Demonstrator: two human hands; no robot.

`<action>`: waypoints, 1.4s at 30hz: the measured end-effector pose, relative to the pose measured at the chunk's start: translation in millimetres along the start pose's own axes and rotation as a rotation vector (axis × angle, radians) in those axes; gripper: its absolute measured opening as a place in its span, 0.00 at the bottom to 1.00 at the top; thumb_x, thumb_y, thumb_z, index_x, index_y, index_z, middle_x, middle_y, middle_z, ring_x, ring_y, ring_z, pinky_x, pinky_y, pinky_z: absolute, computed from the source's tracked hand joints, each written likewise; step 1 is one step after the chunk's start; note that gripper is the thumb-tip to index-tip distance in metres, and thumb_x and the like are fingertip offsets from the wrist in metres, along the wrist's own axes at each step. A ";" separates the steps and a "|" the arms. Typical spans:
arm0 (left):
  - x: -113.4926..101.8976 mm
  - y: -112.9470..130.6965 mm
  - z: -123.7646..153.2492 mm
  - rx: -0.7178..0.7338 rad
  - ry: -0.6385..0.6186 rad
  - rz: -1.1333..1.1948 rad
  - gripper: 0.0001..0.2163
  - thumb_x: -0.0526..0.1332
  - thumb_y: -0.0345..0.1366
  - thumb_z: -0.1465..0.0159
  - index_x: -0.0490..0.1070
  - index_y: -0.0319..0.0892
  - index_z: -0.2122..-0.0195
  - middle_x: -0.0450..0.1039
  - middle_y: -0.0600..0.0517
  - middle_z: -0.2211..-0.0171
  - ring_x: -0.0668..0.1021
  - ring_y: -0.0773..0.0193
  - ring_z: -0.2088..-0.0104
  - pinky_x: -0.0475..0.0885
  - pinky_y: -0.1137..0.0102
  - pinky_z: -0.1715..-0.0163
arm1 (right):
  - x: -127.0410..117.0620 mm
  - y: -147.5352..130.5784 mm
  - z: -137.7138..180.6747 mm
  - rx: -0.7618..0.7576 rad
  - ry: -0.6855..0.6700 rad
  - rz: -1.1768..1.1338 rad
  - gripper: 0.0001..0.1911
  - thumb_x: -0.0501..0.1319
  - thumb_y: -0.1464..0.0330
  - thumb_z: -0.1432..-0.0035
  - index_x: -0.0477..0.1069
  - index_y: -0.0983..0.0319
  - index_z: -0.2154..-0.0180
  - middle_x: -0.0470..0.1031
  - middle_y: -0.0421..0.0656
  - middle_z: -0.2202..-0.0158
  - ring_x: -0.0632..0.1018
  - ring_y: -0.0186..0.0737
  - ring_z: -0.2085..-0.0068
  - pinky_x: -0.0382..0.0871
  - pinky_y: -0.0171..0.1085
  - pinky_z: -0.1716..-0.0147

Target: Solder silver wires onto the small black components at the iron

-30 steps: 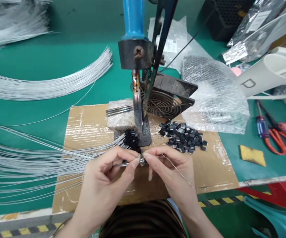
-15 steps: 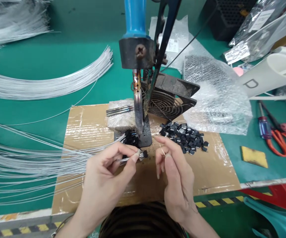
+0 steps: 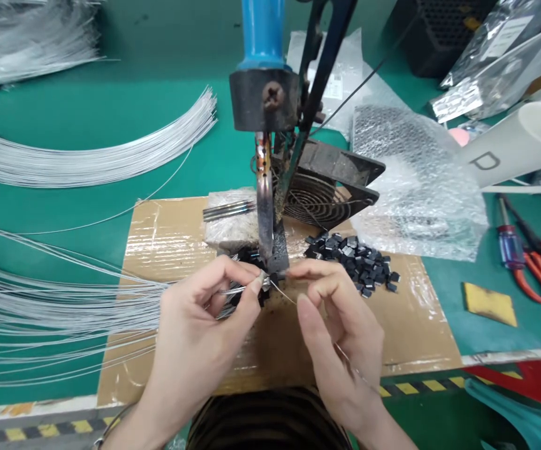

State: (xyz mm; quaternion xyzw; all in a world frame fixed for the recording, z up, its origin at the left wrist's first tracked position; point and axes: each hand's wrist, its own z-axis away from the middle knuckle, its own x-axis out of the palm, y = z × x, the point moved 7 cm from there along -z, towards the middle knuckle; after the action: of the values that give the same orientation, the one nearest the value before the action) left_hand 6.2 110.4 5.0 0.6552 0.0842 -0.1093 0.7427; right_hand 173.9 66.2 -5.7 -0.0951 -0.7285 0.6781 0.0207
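My left hand (image 3: 204,331) pinches a thin white cable whose end carries a small connector (image 3: 267,283) with metal contacts and a black tip, partly hidden by the fingers. This sits right under the tip of a soldering iron (image 3: 264,206), clamped upright in a stand; whether they touch I cannot tell. From my right hand (image 3: 343,337), closed with thumb against fingers, a thin strand of solder wire (image 3: 283,292) reaches to the connector. More of the strand trails across the palm to the wrist. Dark connectors on cable ends (image 3: 246,257) lie behind my left fingers.
White cables (image 3: 87,306) fan out leftward, with another bundle (image 3: 87,165) behind. Loose black connector parts (image 3: 354,259) are heaped on the cardboard (image 3: 406,325). A fan (image 3: 326,187) stands behind the iron. On the right are a yellow sponge (image 3: 490,303), scissors (image 3: 537,281) and a screwdriver (image 3: 509,240).
My right hand has turned and its fingertips have come left, bringing the solder wire's end to the connector. My left hand keeps its pinch, almost in place. The view has shifted slightly.
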 end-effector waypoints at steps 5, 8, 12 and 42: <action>-1.4 3.6 -4.5 -0.002 0.028 -0.001 0.05 0.68 0.29 0.36 0.77 0.44 0.69 0.82 0.55 0.66 0.81 0.69 0.66 0.73 0.79 0.70 | 3.9 -1.1 -6.3 0.064 -0.009 -0.087 0.10 0.61 0.76 0.31 0.67 0.56 0.64 0.81 0.45 0.45 0.80 0.46 0.41 0.72 0.47 0.40; -2.0 6.6 -6.6 0.002 0.046 -0.015 0.05 0.69 0.29 0.37 0.77 0.43 0.70 0.82 0.54 0.66 0.81 0.69 0.68 0.72 0.79 0.71 | 4.0 -1.3 -8.8 0.081 0.009 -0.092 0.12 0.62 0.77 0.33 0.67 0.56 0.66 0.83 0.45 0.48 0.82 0.45 0.43 0.75 0.46 0.42; -2.1 8.4 -9.7 0.009 0.054 0.002 0.06 0.68 0.27 0.38 0.76 0.44 0.71 0.81 0.55 0.67 0.81 0.70 0.69 0.74 0.80 0.69 | 5.6 -1.6 -12.0 0.104 0.024 -0.100 0.12 0.63 0.77 0.35 0.67 0.56 0.67 0.85 0.45 0.48 0.84 0.46 0.45 0.77 0.47 0.42; -6.7 15.0 -13.0 0.053 0.121 -0.018 0.05 0.70 0.28 0.39 0.79 0.45 0.71 0.82 0.56 0.66 0.81 0.70 0.68 0.73 0.79 0.71 | 6.0 -9.3 -19.9 0.113 0.085 -0.148 0.11 0.64 0.76 0.37 0.69 0.55 0.69 0.86 0.43 0.50 0.85 0.45 0.47 0.76 0.45 0.42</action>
State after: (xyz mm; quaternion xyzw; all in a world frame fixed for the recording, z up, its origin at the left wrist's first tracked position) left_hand 4.1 125.4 19.5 0.6792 0.1318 -0.0784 0.7178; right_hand 170.2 86.2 4.5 -0.0682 -0.6928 0.7100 0.1068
